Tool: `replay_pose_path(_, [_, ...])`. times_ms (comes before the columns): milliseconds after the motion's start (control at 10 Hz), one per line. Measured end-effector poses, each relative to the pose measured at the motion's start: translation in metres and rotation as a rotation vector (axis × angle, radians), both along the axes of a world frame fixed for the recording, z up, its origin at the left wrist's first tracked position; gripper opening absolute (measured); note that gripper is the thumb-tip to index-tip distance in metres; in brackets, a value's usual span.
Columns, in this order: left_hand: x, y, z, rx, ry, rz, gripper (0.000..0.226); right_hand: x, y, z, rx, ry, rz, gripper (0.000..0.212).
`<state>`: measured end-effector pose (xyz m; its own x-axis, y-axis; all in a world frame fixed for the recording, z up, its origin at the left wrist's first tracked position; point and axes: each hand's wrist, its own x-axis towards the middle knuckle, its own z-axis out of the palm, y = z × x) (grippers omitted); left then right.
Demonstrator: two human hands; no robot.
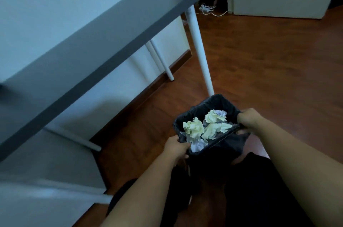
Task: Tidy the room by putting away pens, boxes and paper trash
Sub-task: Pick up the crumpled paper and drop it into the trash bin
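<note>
Wooden floor [269,70] filled the room, with the dark bench [89,41] at 10 o'clock showing nothing on the stretch we could see. We held the small black-lined bin [213,102] at 6 o'clock, low in front of us. Left hand [177,147] had its grip closed on the near-left rim, right hand [248,118] on the right rim. Crumpled paper [206,126] sat inside the bin, so the paper trash looked put away. No pens or boxes were in view; we could not tell whether those were done. We judged the bin still needed setting down somewhere.
</note>
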<state>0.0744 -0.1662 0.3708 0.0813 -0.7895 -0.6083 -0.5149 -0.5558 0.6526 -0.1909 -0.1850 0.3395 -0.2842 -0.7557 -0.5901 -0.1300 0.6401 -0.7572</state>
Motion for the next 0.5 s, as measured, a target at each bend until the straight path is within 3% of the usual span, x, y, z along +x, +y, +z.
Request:
replay_pose_path(200, [0.120, 0.072, 0.033, -0.042, -0.089, 0.165, 0.015, 0.119, 0.032, 0.042, -0.018, -0.113, 0.229, 0.022])
replay_pose_path(500, [0.294, 0.194, 0.084, -0.070, -0.145, 0.339, 0.009, 0.312, 0.087, 0.096, -0.002, -0.089, 0.616, 0.015])
